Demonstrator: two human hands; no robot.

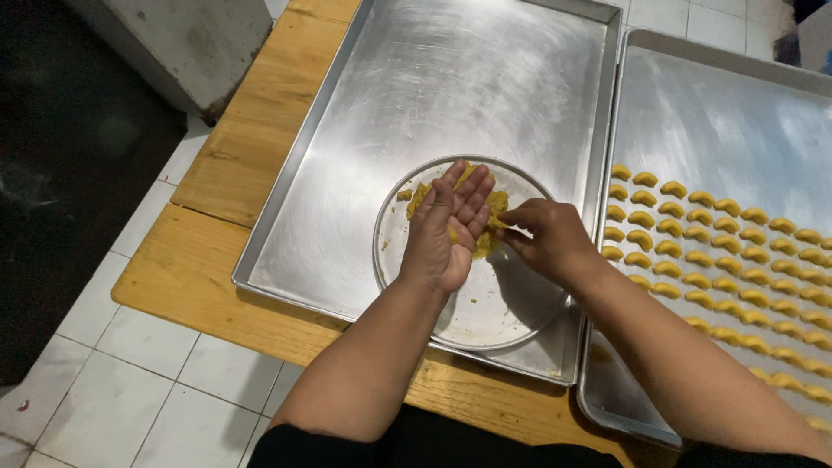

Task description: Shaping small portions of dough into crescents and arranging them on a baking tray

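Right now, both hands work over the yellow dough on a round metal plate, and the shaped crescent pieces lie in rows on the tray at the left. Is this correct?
Not quite. The head view shows the crescent pieces in rows on the tray at the right, not the left. The rest holds: the left hand and right hand work over the yellow dough on the round metal plate.

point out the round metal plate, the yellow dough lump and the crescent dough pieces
round metal plate (485,303), head view, bare lower surface
yellow dough lump (497,203), head view, right edge
crescent-shaped yellow dough pieces (704,227), head view, one mid-row piece
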